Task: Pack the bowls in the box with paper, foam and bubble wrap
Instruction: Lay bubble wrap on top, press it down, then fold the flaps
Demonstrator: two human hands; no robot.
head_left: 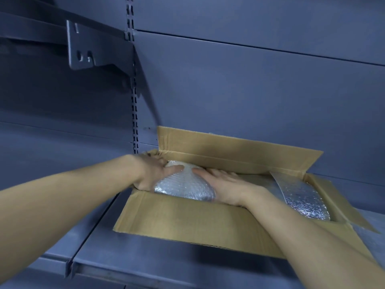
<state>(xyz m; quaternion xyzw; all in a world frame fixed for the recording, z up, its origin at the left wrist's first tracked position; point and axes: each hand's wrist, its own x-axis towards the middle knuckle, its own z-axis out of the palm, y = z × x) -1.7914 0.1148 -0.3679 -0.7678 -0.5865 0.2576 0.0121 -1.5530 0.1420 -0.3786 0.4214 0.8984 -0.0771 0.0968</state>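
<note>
Left forearm (62, 195) and right forearm (302, 232) come in from the bottom corners, bare, and meet over an open cardboard box (187, 224). The right forearm crosses the box's near wall and hides part of its near right corner. The box sits on a blue-grey metal shelf (145, 263), pushed back close to the back panel (250, 90). Its far flap (229, 151) stands up against that panel, and its right flap (341, 205) hangs outward and down. A slotted upright (134, 113) runs down the panel to just behind the box's far left corner. High on the left a bracket (83, 46) juts from the upright, well apart from the box.

Inside, a silver foil sheet (302, 201) with a quilted surface fills the right part, curving up from the floor of the box.

A bundle (183, 184) lies in the left part of the box, between the two hands and just behind the near wall. It is a rounded, domed lump wrapped all over in clear bubble wrap that catches the light; what it holds does not show through. The left hand (154, 172) cups its left side, thumb across the top and fingers curled over the far edge. The right hand (220, 184) lies flat against its right side with fingers straight, thumb tip near the left thumb.
</note>
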